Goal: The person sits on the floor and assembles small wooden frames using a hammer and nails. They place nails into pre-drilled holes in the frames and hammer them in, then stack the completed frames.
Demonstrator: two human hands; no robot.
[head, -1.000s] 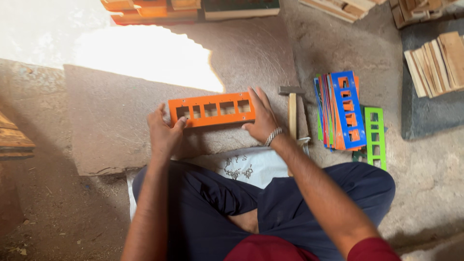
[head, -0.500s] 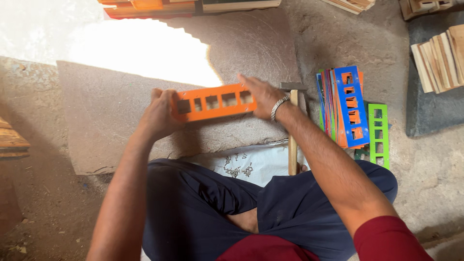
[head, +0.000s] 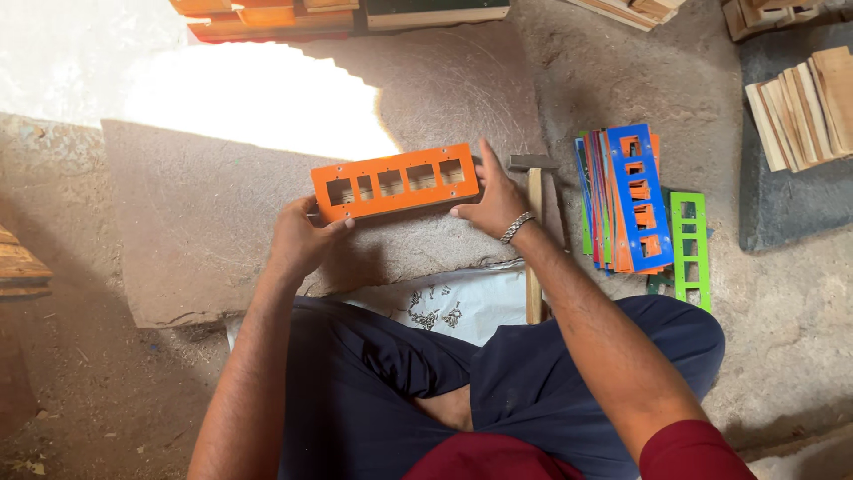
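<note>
A long orange panel (head: 394, 181) with several rectangular cut-outs lies flat on a grey stone slab (head: 222, 213) in front of me. My left hand (head: 304, 238) grips its left end, thumb on the near edge. My right hand (head: 496, 197), with a metal bracelet at the wrist, holds the right end with fingers spread. A hammer (head: 534, 233) with a wooden handle lies just right of my right hand.
A stack of coloured cut-out panels (head: 633, 197), blue on top, and a green one (head: 689, 249) lie at the right. Small nails (head: 435, 311) are scattered on a white sheet by my knees. Wooden pieces (head: 804, 105) rest on a dark slab at the far right.
The orange panel has stayed between both hands on the slab; it was tilted slightly half a second ago and now lies flatter. My view has shifted a little.
</note>
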